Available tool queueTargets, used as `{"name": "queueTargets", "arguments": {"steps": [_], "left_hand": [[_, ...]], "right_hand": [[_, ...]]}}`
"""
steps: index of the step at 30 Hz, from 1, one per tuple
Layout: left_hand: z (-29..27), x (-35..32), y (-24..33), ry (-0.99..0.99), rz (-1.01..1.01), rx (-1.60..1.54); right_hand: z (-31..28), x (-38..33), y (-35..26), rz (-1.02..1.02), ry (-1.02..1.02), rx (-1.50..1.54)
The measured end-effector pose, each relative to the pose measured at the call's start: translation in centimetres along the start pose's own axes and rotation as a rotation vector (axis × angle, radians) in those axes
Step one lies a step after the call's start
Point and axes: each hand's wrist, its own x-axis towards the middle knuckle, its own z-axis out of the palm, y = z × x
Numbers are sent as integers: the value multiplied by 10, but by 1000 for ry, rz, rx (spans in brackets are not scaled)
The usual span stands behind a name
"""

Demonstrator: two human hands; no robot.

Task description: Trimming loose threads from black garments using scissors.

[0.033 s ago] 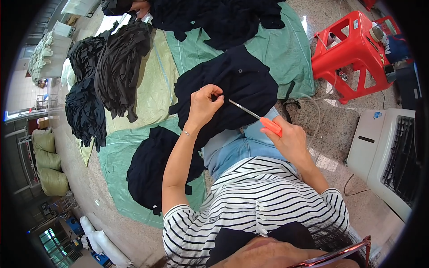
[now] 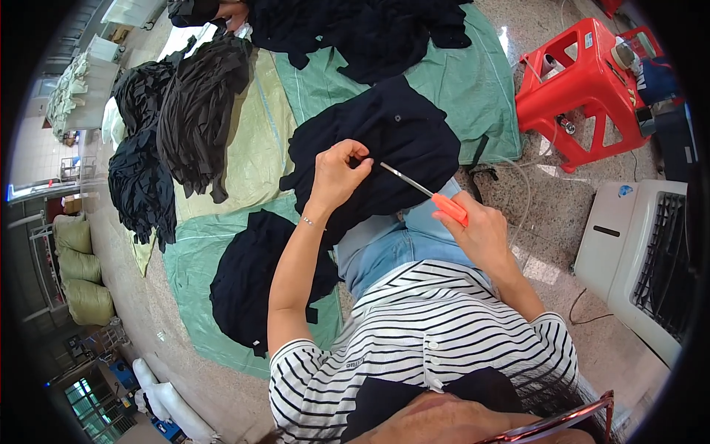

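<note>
A dark navy garment (image 2: 410, 137) lies bunched over my lap, a small round mark showing near its far side. Above the cloth, my left hand (image 2: 342, 174) is closed in a pinch, thumb against fingertips; whatever lies between them is too small to make out. My right hand (image 2: 481, 229) grips the orange handle of a tool with a slim metal shaft (image 2: 405, 179). The shaft slants up and left, its tip just right of my left fingertips and apart from them. Whether the tool has one blade or two does not show clearly.
Another dark garment pile (image 2: 251, 281) sits to the left on a green sheet (image 2: 192, 296). More dark clothes (image 2: 362, 33) lie ahead, and grey-brown ones (image 2: 200, 115) at far left. On the right stand a red plastic stool (image 2: 547, 115) and a white air cooler (image 2: 617, 237).
The tool in my right hand has shifted very slightly to the right. My left hand and the garment look the same.
</note>
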Motion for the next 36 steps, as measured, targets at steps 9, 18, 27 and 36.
{"name": "queueTargets", "arguments": {"steps": [9,18,27,36], "left_hand": [[-1,52,19,-34,314,270],[3,58,16,-81,199,127],[7,55,6,-15,81,27],[13,58,13,18,120,-4]], "right_hand": [[-5,10,2,18,110,6],[-4,20,-3,17,144,-19],[-1,24,-3,21,151,-56],[6,36,2,57,238,-52]]}}
